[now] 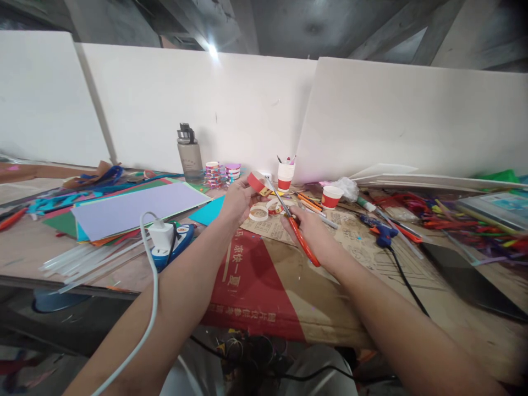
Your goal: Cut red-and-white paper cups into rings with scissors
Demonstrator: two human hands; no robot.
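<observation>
My left hand (236, 199) holds up a red and white paper cup ring (257, 181) by its rim, tilted, above the cardboard. My right hand (310, 230) grips orange-handled scissors (297, 231), whose blades point up and left and meet the ring's edge. Two cut cup rings (259, 212) lie on the cardboard just below the hands. A red and white paper cup (331, 196) stands to the right of the scissors, and a taller cup (285, 176) holding pens stands behind them.
Flattened cardboard (264, 286) covers the table. Coloured paper sheets (136, 209) and clear glue sticks (86, 258) lie left, with a white charger and cable (161, 235). A grey bottle (189, 154) stands at the back. A blue glue gun (381, 234) and craft clutter lie right.
</observation>
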